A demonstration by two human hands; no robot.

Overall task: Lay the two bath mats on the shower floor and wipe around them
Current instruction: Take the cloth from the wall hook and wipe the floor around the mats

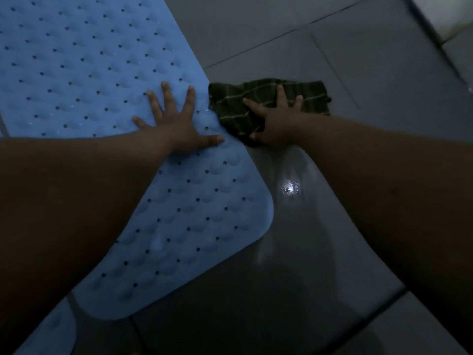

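Presently, by item:

Blue bath mat (84,73): laid flat on the grey tiled shower floor (307,252), running from the upper left down to a rounded corner at the lower centre. Its surface is dimpled and dotted with small holes. Part of it is hidden under the left forearm.

Second bath mat (55,334): only a rounded blue corner is seen at the lower left edge, lying just beside the first mat, a narrow strip of floor between them. How far it extends cannot be told.

Left hand (176,124): pressed flat on the first mat near its right edge, fingers straight and spread wide, thumb stretched out toward the mat's edge. Nothing is grasped.

Right hand (273,124): laid on top of the cloth, fingers extended and spread, palm down. The cloth is pushed against the floor rather than clutched, as far as the dim light allows.

Cloth (261,98): dark green with thin pale checked lines, crumpled on the floor just beside the first mat's right edge; its left corner is touching or nearly touching that edge.

Shower floor: large grey tiles with dark grout lines. A wet sheen and one bright light reflection (289,188) are seen below the right hand, near the mat's edge.

Upper right corner: a pale surface (448,14) is seen, too blurred to identify.
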